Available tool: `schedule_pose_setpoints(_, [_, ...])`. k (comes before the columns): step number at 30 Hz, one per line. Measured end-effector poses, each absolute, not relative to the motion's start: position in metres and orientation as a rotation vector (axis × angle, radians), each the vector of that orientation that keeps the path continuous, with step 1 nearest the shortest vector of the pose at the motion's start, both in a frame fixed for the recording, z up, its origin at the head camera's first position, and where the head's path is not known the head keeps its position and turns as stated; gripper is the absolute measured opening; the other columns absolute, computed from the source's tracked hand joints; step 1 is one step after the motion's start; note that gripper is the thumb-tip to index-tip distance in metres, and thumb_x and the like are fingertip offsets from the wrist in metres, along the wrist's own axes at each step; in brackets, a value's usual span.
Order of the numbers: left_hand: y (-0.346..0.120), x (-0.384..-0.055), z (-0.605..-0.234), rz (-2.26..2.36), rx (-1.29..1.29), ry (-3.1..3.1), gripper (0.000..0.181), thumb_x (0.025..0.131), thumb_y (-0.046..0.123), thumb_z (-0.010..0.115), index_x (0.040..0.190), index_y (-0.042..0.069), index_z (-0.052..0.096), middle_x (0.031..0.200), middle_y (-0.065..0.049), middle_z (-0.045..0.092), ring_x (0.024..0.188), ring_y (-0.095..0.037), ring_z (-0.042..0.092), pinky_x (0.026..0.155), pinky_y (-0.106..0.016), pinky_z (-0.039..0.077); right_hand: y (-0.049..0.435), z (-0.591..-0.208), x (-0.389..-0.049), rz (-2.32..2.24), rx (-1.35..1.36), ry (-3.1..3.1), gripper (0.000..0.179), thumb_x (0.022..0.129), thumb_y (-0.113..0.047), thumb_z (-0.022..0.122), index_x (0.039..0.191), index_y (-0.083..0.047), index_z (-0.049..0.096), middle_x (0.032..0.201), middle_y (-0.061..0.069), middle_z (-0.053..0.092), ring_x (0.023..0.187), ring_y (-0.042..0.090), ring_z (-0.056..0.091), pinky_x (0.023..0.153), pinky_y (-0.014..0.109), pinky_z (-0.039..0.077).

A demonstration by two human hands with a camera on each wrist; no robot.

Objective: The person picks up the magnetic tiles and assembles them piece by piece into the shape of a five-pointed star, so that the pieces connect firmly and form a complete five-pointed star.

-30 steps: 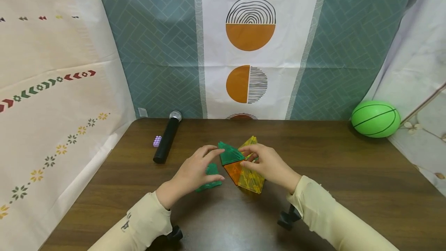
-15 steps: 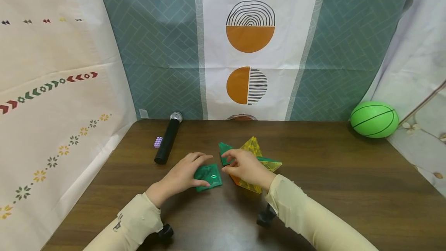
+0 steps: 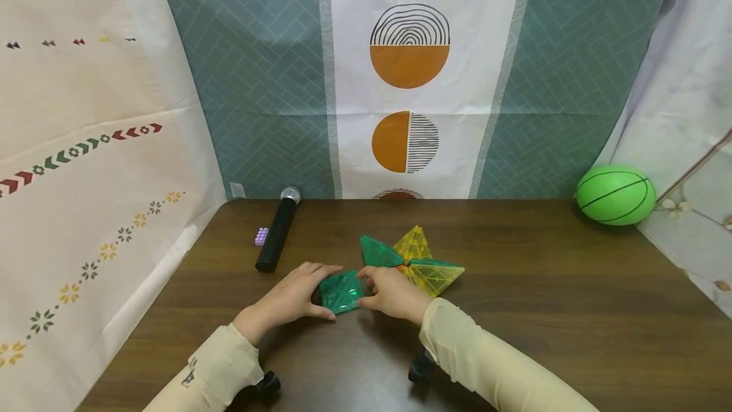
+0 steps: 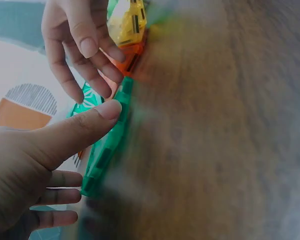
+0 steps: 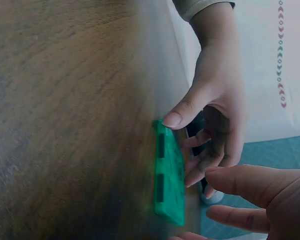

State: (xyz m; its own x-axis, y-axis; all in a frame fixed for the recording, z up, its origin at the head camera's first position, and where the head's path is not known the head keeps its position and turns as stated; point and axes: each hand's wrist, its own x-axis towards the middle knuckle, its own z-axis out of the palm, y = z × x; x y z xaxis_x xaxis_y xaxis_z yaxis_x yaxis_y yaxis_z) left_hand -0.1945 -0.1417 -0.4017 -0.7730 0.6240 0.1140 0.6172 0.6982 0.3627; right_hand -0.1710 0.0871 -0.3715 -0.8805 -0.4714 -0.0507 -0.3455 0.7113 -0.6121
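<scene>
A flat green translucent magnetic tile piece (image 3: 343, 292) lies on the table between the two hands. My left hand (image 3: 290, 301) is at its left side, fingers spread, thumb by the near edge and fingertips by the far edge. In the left wrist view the thumb (image 4: 82, 127) overlaps the green tile's edge (image 4: 110, 145); contact is hard to tell. My right hand (image 3: 394, 292) is at the piece's right edge, fingers loosely bent. Behind it a star-like build of magnetic tiles shows a green triangle (image 3: 379, 253) and yellow triangles (image 3: 413, 245); the hand covers its near part.
A black microphone (image 3: 278, 234) lies at the back left of the wooden table (image 3: 543, 310), beside a small purple studded block (image 3: 261, 236). At the back right corner rests a green ball (image 3: 616, 195). Patterned cloth (image 3: 269, 81) hangs behind.
My right hand has moved left and nearer, from the star-like build to the green piece's right edge. My left hand has shifted left and slightly down around that piece. The build stays put.
</scene>
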Motion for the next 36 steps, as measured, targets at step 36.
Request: schedule_pose_setpoints(36, [-0.139,-0.187,-0.402,0.976,0.971,2.974,0.079,0.069,0.033,0.086,0.138,0.017,0.05,0.127,-0.003,0.06,0.115,-0.022,0.055,0.091,-0.042,0.052,0.089,-0.354,-0.175,-1.264,-0.516,2.661,0.039,0.093,-0.013,0.062,0.129,0.001,0.058,0.119,0.019,0.064,0.075,0.025,0.07,0.065,0.027,0.056])
